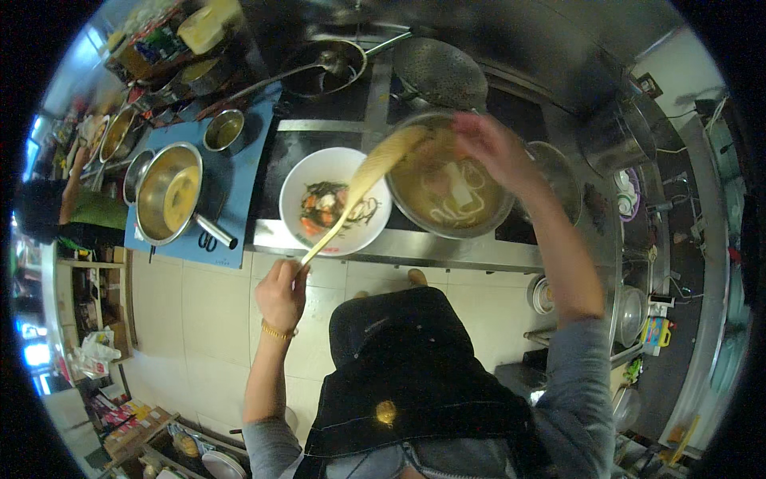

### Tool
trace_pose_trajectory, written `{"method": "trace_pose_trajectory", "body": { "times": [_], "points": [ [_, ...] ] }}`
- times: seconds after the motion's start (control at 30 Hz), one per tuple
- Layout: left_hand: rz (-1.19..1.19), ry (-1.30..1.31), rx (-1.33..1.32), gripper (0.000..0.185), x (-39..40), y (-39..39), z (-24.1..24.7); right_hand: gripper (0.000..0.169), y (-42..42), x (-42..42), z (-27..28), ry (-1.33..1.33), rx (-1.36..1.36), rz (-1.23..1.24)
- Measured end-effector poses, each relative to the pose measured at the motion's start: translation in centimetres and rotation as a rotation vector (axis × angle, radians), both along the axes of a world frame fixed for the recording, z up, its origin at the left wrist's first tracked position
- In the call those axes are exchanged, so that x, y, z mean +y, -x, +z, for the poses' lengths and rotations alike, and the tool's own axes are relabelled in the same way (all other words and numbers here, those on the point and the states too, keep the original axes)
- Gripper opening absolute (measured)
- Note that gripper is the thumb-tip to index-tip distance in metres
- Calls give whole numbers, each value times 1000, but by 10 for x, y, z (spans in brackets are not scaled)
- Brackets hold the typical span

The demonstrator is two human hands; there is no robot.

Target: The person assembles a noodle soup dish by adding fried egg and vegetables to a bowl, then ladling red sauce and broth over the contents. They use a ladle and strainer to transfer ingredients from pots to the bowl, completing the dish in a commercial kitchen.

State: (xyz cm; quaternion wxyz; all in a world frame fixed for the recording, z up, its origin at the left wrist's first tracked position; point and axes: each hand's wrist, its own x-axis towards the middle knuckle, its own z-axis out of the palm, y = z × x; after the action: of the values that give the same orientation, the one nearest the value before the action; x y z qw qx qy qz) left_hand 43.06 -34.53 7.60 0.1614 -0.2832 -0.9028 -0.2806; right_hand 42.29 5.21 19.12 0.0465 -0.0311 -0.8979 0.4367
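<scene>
My left hand (282,294) grips the handle end of a long pale yellow skimmer or scoop (368,170). Its blurred wide head reaches over the left side of a metal pot (419,223) of cloudy broth. White strips (459,190) lie in the liquid. Above the pot's far right part is my right hand (491,149), blurred by motion; whether its fingers hold anything cannot be seen. Beside the pot, under the skimmer's handle, a white bowl (291,206) contains dark green shreds and orange and white pieces (320,206).
On a blue board (230,254) at left stand a steel pan (141,206) of yellow liquid and a small steel pot (224,130); scissors (207,241) lie there. Behind are a wok (326,84) with a ladle and a perforated strainer (440,72). Another person's arm (70,188) shows far left.
</scene>
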Motion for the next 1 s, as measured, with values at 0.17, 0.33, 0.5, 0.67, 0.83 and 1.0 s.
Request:
{"method": "trace_pose_trajectory", "body": {
  "times": [0.17,0.33,0.5,0.67,0.83,1.0],
  "points": [
    [-1,279,160,16,120,49,-2,44,-162,29,-92,503,-430,18],
    [-35,338,-153,18,189,75,-18,66,-312,48,-202,214,-924,-135],
    [-153,166,-553,25,217,62,-45,59,-355,79,-211,780,-806,-408],
    [-29,-228,-1105,28,252,17,-42,44,-360,123,-226,715,-690,-361],
    [39,-551,-1306,26,260,-15,-62,33,-345,150,-228,646,-526,-331],
    [11,-668,-1305,24,260,-39,-66,22,-310,166,-236,457,-496,-190]
  ]
}}
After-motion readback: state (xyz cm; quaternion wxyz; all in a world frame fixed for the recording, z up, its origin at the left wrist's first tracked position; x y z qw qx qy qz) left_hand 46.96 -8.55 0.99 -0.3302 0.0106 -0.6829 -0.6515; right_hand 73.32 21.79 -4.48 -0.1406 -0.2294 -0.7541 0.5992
